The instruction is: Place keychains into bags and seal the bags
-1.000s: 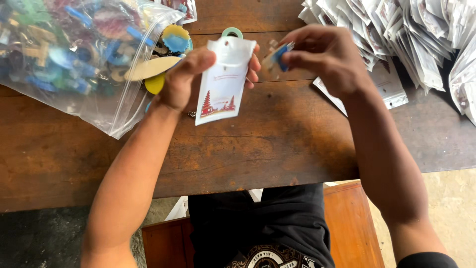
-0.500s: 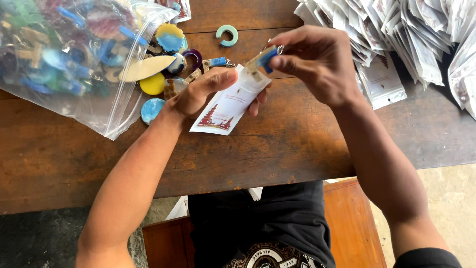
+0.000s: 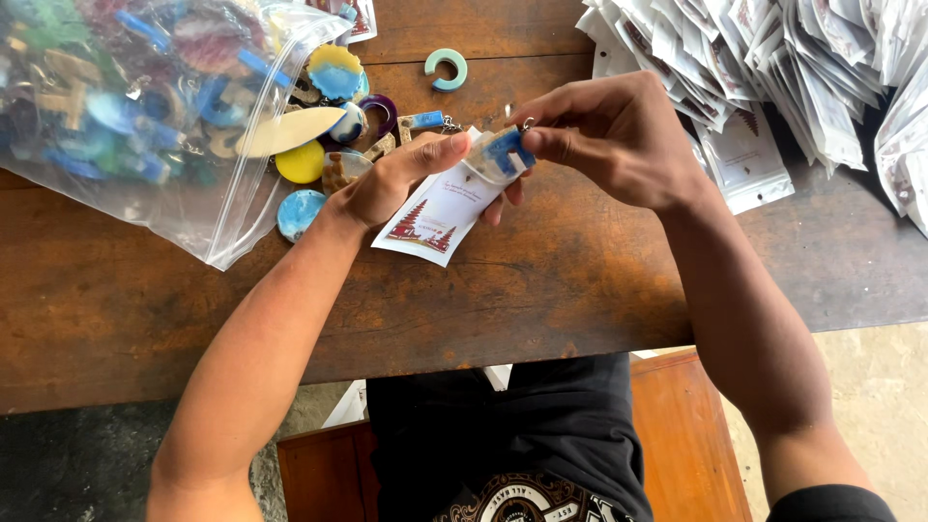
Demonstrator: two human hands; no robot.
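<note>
Nearest me, my left hand [image 3: 396, 184] pinches the small white pouch [image 3: 440, 208] by its upper edge, thumb on top and fingers underneath, so the mouth faces my right hand [image 3: 609, 140]. That hand is clenched on a blue and white charm [image 3: 498, 155], gripped between thumb and forefinger right at the pouch mouth; whether the charm is partly inside I cannot tell, as my fingers cover the edge. To do this well, I judge I should keep the pouch mouth spread with my left thumb, hold the charm flat and in line with the opening, and slide it in without creasing the printed card. A tilted charm could snag the lip.

Just beyond my left hand, loose charms [image 3: 304, 159] lie on the wooden table [image 3: 541, 290], spilling from the open mouth of a clear plastic bag [image 3: 145, 106] full of coloured pieces. A pale green ring-shaped piece [image 3: 446, 70] sits apart, farther up the table. At the far right, a stack of empty white pouches [image 3: 773, 68] fans out, near my right wrist but not touching it
</note>
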